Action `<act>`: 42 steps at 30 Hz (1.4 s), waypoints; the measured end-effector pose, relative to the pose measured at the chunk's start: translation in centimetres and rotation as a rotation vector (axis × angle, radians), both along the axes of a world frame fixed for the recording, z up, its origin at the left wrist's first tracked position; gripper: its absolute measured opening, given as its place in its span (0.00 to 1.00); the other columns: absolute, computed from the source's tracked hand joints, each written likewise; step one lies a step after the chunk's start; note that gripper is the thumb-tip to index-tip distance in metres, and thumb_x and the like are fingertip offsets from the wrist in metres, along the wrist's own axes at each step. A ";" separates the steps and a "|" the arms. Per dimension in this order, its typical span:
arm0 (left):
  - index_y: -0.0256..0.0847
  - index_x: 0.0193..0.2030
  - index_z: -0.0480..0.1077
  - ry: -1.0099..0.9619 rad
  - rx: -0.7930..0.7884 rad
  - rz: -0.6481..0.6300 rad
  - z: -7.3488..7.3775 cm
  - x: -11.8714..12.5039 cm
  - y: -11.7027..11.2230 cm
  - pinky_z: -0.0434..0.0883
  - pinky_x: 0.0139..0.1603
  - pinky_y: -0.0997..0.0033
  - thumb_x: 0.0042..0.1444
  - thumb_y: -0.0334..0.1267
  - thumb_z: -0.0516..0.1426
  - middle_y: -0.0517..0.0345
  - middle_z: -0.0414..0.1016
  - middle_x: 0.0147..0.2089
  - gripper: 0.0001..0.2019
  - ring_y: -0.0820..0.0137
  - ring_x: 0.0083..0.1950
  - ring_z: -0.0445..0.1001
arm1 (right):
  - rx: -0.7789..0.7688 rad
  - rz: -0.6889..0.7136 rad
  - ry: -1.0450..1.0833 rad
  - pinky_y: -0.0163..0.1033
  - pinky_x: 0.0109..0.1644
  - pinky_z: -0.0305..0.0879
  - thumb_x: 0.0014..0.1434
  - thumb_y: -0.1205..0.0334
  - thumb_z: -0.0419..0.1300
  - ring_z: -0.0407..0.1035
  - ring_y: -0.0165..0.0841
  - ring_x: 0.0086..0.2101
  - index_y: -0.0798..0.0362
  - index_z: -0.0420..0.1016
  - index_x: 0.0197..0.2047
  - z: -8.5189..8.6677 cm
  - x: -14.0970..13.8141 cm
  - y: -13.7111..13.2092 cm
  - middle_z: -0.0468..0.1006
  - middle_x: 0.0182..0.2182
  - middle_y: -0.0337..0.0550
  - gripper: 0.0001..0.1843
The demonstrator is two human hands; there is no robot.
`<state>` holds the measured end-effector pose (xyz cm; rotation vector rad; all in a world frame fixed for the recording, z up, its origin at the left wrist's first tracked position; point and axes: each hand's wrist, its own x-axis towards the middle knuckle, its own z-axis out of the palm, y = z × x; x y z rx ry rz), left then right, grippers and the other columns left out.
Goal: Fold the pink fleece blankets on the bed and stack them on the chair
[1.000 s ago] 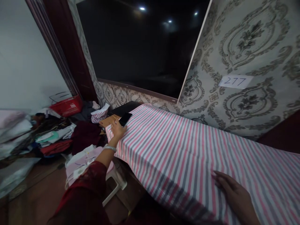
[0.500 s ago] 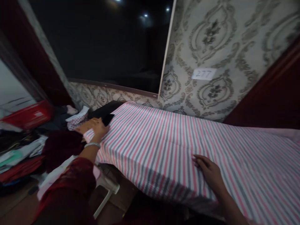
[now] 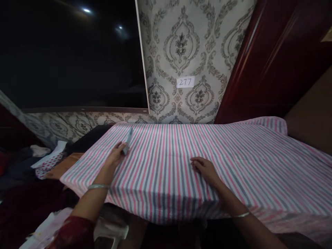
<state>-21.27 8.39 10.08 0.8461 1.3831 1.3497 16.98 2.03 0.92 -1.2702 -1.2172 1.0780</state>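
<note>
A white, pink and grey striped cloth (image 3: pixel 160 166) is spread over a table and hangs down over its front edge. My left hand (image 3: pixel 116 154) is closed around a smartphone (image 3: pixel 127 141), seen nearly edge-on and tilted upward just above the cloth's left part. My right hand (image 3: pixel 206 169) rests low at the middle of the cloth, palm down, with loosely bent fingers and nothing visible in them. Its fingertips appear to touch the fabric.
A wooden board (image 3: pixel 64 166) sticks out from under the cloth at the left. Beyond it lie piled clothes (image 3: pixel 49 160). A white plastic stool (image 3: pixel 111 230) stands below the front edge. Behind are a large dark screen (image 3: pixel 77 58) and a paper marked 277 (image 3: pixel 185 82).
My left hand has moved right with the phone, from the table's left end to over the cloth. The phone has turned from flat to edge-on. The view has swung right.
</note>
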 end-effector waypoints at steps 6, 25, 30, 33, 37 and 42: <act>0.44 0.59 0.63 -0.320 0.065 -0.129 -2.8 9.8 0.6 0.72 0.35 0.76 0.50 0.31 0.69 0.62 0.75 0.33 0.31 0.73 0.35 0.76 | -0.054 0.083 0.210 0.46 0.47 0.75 0.49 0.48 0.71 0.77 0.42 0.44 0.50 0.78 0.49 2.5 -2.5 4.6 0.82 0.46 0.51 0.26; 0.44 0.70 0.59 0.145 0.303 -0.287 -7.3 23.1 4.2 0.68 0.52 0.62 0.40 0.45 0.72 0.59 0.74 0.40 0.49 0.65 0.45 0.75 | -0.100 0.109 0.761 0.44 0.47 0.75 0.62 0.42 0.63 0.78 0.40 0.42 0.50 0.76 0.40 1.9 0.6 14.6 0.83 0.38 0.45 0.19; 0.46 0.68 0.60 0.109 0.335 -0.301 -7.5 23.0 3.9 0.68 0.53 0.61 0.41 0.46 0.72 0.58 0.75 0.43 0.47 0.65 0.47 0.75 | 0.010 0.203 0.795 0.46 0.50 0.75 0.64 0.42 0.61 0.78 0.41 0.47 0.49 0.77 0.44 1.8 1.0 14.4 0.83 0.45 0.46 0.18; 0.46 0.68 0.61 0.078 0.334 -0.313 -7.3 22.9 3.5 0.68 0.53 0.62 0.42 0.45 0.72 0.58 0.74 0.43 0.46 0.65 0.46 0.75 | 0.026 0.235 0.770 0.47 0.50 0.75 0.64 0.43 0.61 0.78 0.41 0.48 0.48 0.77 0.46 1.9 1.1 14.1 0.83 0.48 0.46 0.18; 0.47 0.69 0.61 0.071 0.336 -0.339 -7.2 22.8 3.0 0.67 0.52 0.63 0.40 0.44 0.73 0.59 0.74 0.43 0.47 0.65 0.46 0.75 | 0.003 0.230 0.755 0.49 0.51 0.75 0.65 0.46 0.60 0.79 0.42 0.46 0.50 0.77 0.46 2.1 1.1 13.7 0.84 0.46 0.47 0.17; 0.46 0.70 0.61 0.088 0.319 -0.423 -7.3 22.5 2.8 0.69 0.48 0.66 0.41 0.43 0.74 0.57 0.73 0.47 0.48 0.67 0.45 0.74 | -0.017 0.226 0.798 0.47 0.51 0.76 0.67 0.49 0.58 0.80 0.40 0.43 0.50 0.77 0.47 2.4 1.2 13.3 0.85 0.43 0.44 0.15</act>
